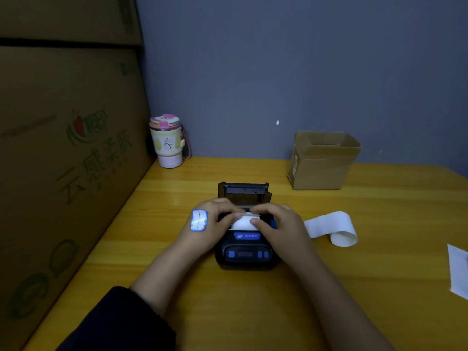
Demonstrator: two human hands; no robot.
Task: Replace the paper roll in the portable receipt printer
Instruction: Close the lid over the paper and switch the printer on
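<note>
At frame centre your left hand point(205, 224) and right hand point(279, 224) both curl fingers round the white paper roll point(241, 222), holding it in the printer point(247, 253)'s open bay, probably to seat it square under the raised lid point(244, 190).

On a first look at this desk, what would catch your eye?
The left hand and right hand hold a white paper roll in the open black printer at the table's middle. A blue-edged label sits on the left hand's back, and a loose paper strip curls to the printer's right.
</note>
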